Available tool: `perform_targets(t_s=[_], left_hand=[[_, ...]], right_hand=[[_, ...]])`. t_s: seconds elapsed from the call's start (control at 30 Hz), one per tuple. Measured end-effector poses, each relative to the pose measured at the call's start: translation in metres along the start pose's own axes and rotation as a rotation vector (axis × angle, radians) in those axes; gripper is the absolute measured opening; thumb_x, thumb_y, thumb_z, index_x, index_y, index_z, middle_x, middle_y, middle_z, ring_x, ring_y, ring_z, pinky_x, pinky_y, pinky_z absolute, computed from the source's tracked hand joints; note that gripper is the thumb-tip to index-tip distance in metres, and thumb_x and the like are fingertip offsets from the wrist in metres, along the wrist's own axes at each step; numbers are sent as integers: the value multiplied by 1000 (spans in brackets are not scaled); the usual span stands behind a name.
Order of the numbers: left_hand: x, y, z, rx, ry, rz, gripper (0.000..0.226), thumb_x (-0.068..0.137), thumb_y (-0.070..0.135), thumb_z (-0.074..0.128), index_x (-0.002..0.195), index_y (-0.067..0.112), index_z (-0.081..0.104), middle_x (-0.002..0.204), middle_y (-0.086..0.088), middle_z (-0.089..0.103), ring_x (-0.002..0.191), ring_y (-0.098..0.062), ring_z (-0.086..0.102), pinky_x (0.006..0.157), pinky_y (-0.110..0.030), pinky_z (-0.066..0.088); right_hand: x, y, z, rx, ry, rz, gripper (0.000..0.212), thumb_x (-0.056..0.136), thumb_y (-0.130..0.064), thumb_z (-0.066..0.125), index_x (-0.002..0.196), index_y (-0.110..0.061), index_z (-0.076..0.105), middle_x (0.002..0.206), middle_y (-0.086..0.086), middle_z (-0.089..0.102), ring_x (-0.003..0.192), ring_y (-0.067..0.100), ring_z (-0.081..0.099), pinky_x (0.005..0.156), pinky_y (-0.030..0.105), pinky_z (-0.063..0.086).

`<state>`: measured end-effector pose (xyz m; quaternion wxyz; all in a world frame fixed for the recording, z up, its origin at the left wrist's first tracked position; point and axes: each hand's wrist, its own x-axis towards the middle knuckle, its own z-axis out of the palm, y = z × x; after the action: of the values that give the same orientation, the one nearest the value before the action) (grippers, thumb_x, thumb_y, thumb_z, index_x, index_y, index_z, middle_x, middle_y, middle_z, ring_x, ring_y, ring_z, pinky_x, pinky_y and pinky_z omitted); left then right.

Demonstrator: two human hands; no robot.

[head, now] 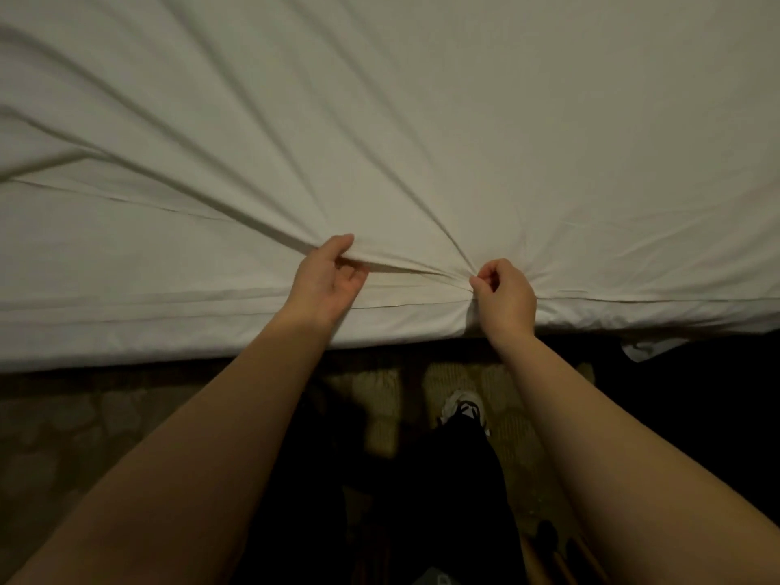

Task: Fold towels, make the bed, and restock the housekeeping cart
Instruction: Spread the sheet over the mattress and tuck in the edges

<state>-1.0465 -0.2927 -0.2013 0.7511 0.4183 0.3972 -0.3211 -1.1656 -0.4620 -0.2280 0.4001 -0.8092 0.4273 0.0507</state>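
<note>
**Both hands pinching the sheet at the near edge of the bed**

Head cam, looking straight down over the bedside. A white bed sheet (422, 120) covers the whole top of the frame, spread over the mattress, with the near edge running across just above the middle.

The left hand (327, 280) is up on the sheet close to that edge, thumb on top and fingers curled under, pinching a raised ridge of fabric. The right hand (504, 295) is just beside it, a bit closer to the edge, fingers curled tight around a gathered bunch of the same sheet. A taut fold runs between the two hands, and long creases fan out from both grips, mostly up and to the left.

Below the bed edge there's patterned carpet (63, 437), pretty dim. A white sneaker (464, 409) with dark laces pokes out under dark trousers (443, 500), between the two forearms.
</note>
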Motion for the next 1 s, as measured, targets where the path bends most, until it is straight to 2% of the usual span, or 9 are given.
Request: perform_targets(t_s=[0.17,0.37,0.47,0.53,0.63,0.7,0.8,0.9,1.0], left_hand=[[-10,1,-32,365,105,38,9,89,5,62,84,5,55,77,-8,57,59,-13,52,43,-15,46],[-14,-4,-50,418,89,-4,12,87,7,65,79,5,56,67,-4,52,40,-4,47,38,-15,40],[-6,-4,-56,533,83,-8,11,86,11,67,88,4,58,69,-5,55,38,-2,51,42,-15,45],[-4,-7,-55,617,94,15,18,87,13,66,96,-1,58,68,-8,58,35,-2,52,38,-14,41],[-4,-9,-52,663,117,61,22,87,15,66,99,-2,57,74,-12,60,36,-3,53,36,-14,37],[-5,-9,-53,660,115,64,22,87,15,67,98,-2,57,76,-13,61,36,-4,54,37,-14,37],[-6,-6,-56,639,98,31,20,85,16,69,93,1,58,63,-7,59,37,-4,53,37,-14,39],[-8,0,-57,612,79,-23,17,84,17,71,83,5,59,46,0,56,37,-4,52,39,-14,42],[-8,1,-57,619,86,-27,18,84,18,71,84,5,59,49,-1,56,36,-3,51,39,-14,42]], right_hand=[[-14,-14,11,-17,117,108,5,96,-17,52,92,-13,54,99,2,52,85,15,46,73,23,32],[-22,-19,21,9,240,224,8,95,-19,53,94,-11,55,110,9,54,87,15,46,77,22,34],[-34,-24,31,164,354,313,16,92,-22,58,102,-10,55,111,6,53,90,15,50,80,23,39],[-46,-30,42,333,401,415,24,90,-24,62,106,-9,54,102,3,55,89,15,51,83,26,44],[-55,-41,62,615,372,594,33,86,-28,67,109,-7,58,99,2,61,89,17,55,81,28,46],[-56,-48,72,749,335,666,33,82,-33,70,102,-7,64,100,8,66,83,20,57,76,34,49],[-57,-53,76,837,287,669,25,83,-30,70,73,-10,60,75,3,62,65,14,50,62,27,42],[-56,-57,71,911,315,692,21,86,-26,69,79,-9,59,75,-4,58,66,8,52,67,24,44],[-50,-52,62,979,400,714,21,88,-26,67,78,-10,57,72,-5,56,65,8,50,59,19,42]])
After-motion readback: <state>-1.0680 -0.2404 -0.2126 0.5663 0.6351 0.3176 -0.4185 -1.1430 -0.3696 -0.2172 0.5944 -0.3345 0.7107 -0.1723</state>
